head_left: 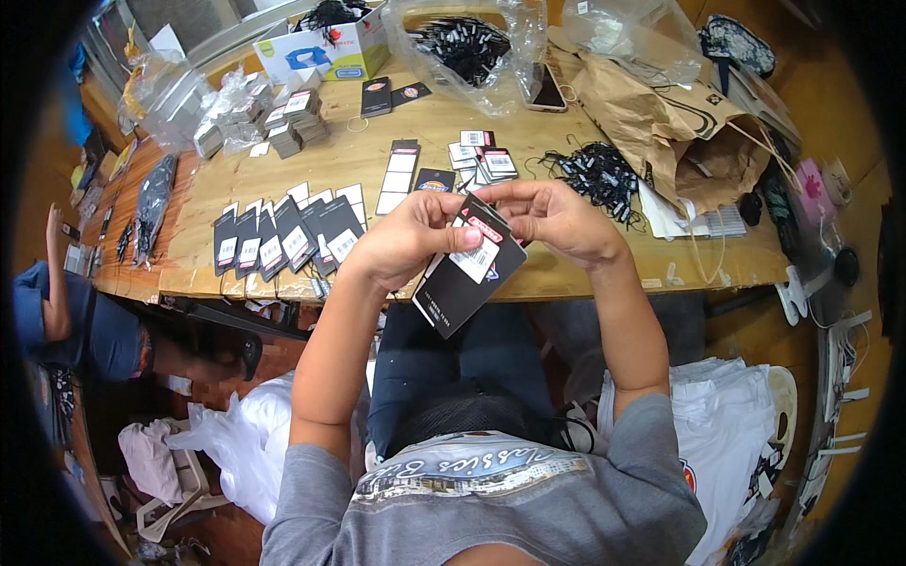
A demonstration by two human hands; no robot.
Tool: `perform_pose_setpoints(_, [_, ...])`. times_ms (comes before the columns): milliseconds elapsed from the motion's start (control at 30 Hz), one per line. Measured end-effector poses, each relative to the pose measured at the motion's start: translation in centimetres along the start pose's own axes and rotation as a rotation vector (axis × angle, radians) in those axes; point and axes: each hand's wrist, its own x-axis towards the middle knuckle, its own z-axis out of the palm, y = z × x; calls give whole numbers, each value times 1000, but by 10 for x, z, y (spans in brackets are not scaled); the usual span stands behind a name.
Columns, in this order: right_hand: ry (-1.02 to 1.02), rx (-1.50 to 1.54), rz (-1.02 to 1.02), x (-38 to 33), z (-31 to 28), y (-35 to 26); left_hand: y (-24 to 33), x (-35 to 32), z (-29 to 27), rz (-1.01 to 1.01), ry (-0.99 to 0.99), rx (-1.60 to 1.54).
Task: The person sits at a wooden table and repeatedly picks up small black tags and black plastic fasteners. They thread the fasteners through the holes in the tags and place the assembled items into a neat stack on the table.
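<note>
Both hands, left hand (406,236) and right hand (557,219), pinch black hang tags (472,274) above the surface (377,160); a clear bag (472,47) holds black string loops (464,42).

One view only, worn on my head, facing steeply down and forward over the wooden table (377,170). It sits close above the table's near edge; my lap fills the frame below it.

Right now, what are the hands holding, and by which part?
Both hands hold a small stack of black hang tags at its upper end: left hand on the left edge, right hand at the top corner.
</note>
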Motion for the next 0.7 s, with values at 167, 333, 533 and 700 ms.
perform_pose_setpoints(167, [53,-477,163,-4,8,2,-7,-16,3,-59,7,-24])
perform_pose_setpoints(333, [56,-211,-125,-7,20,8,-13,-23,11,-70,-39,-90])
perform_pose_setpoints(533, [52,-417,92,-19,27,-2,-9,-47,15,-112,11,-62])
perform_pose_setpoints(700, [251,-679,-84,-38,18,-17,-13,-73,9,-33,78,-79])
